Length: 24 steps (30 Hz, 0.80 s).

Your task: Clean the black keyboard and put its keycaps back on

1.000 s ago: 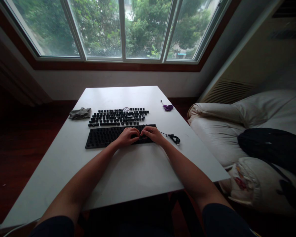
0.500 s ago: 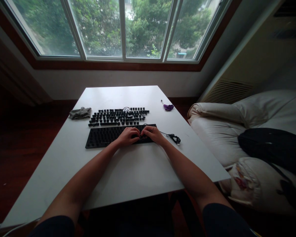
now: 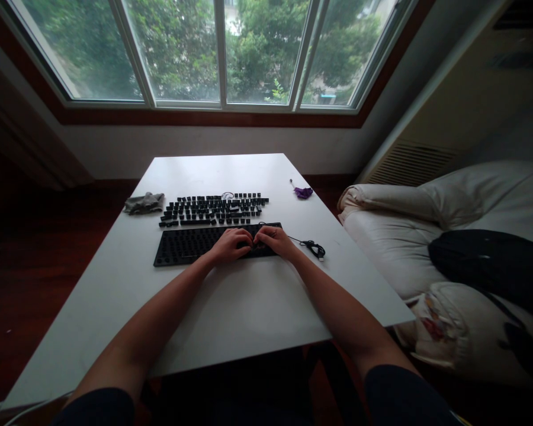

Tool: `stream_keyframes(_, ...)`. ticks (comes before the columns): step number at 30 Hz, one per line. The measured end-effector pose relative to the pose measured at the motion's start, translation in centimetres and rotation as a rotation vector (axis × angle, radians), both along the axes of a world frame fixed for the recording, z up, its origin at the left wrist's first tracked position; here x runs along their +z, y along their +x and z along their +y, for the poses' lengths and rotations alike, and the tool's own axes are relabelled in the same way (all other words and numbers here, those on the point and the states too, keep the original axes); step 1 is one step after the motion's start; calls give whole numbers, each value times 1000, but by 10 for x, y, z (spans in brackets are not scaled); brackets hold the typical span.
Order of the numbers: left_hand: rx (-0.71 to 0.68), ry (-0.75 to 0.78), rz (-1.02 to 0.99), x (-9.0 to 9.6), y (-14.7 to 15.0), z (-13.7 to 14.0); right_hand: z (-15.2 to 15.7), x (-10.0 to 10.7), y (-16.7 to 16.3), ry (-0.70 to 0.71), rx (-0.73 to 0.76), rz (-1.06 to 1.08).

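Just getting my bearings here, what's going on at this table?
A person's left hand and right hand are close together over the right part of a black keyboard, fingers bent; whether they pinch anything small is hidden. Rows of loose black keycaps lie on the white table just beyond it. A bundled cable lies to its right.

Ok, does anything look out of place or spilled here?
Yes: many small black keycaps sit in uneven rows on the smooth white table, beyond the long black keyboard. That looks odd because keycaps normally cover a keyboard. No spill is visible.
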<state>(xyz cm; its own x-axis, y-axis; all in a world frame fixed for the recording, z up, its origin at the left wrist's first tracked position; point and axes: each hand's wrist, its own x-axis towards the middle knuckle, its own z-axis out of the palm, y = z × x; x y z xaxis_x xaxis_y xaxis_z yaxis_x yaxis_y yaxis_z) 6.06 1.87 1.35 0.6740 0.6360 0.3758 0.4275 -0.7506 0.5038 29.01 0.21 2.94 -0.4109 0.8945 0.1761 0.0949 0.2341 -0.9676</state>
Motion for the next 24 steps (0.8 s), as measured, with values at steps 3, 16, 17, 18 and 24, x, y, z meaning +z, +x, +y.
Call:
stream_keyframes(3,0,2,-3,-1,0,0,-1,2,0,-1,-7,-4)
stream_keyframes(16,-3,20,10,-3,1,2,1,-2,1,0,-7,-13)
stream_keyframes(17,0,21,9,-3,1,2,1,-2,1,-1,-6,-12)
stream_keyframes(18,3,22,8,-3,1,2,1,-2,1,-2,-4,-12)
stream_keyframes(24,0,24,3,-2,1,1,1,-2,0,-2,-2,-9)
